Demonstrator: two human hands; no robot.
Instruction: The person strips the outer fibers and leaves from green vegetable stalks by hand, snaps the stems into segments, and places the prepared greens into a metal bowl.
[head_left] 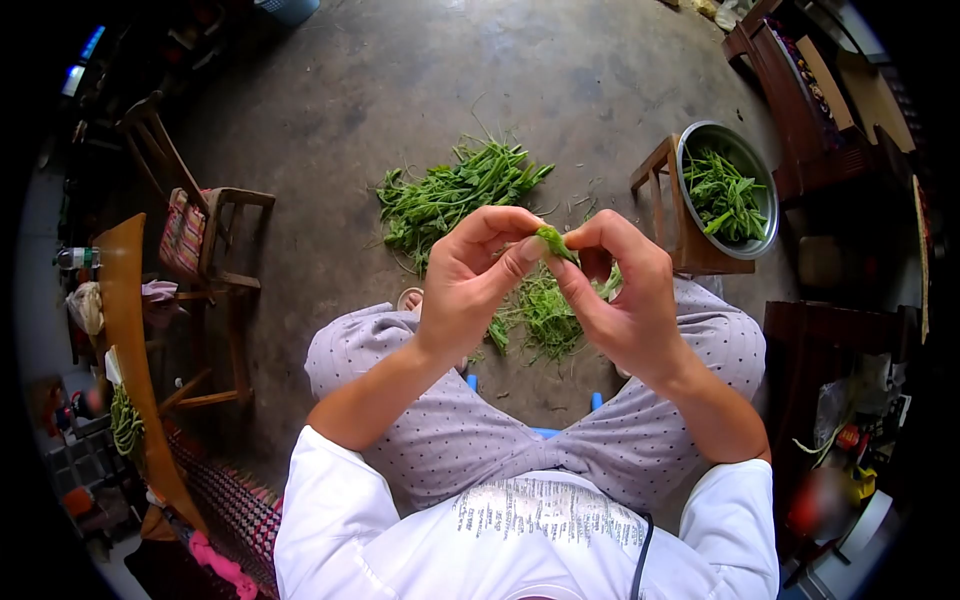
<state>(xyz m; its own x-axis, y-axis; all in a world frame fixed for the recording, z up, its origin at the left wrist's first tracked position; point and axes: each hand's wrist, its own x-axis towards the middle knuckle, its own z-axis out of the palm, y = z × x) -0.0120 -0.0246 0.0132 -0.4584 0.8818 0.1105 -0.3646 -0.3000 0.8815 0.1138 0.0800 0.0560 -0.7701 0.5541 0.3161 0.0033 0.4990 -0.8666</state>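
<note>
A small green sprig [553, 240] is pinched between my two hands, above my lap. My left hand [482, 272] has its thumb and forefinger closed on the sprig's left end. From the other side, my right hand [618, 290] grips it with thumb and forefinger. Beyond my left hand, a large heap of green stems and leaves [455, 195] lies on the floor. Below my hands, between my legs, a looser pile of thin green trimmings [548, 318] is partly hidden by my fingers.
A metal basin [770, 205] holding green stems tilts on a wooden stool [712, 262] at the right. A wooden chair [240, 196] with a striped cushion and a wooden table [128, 300] stand at the left. Dark wooden furniture [800, 150] lines the right side.
</note>
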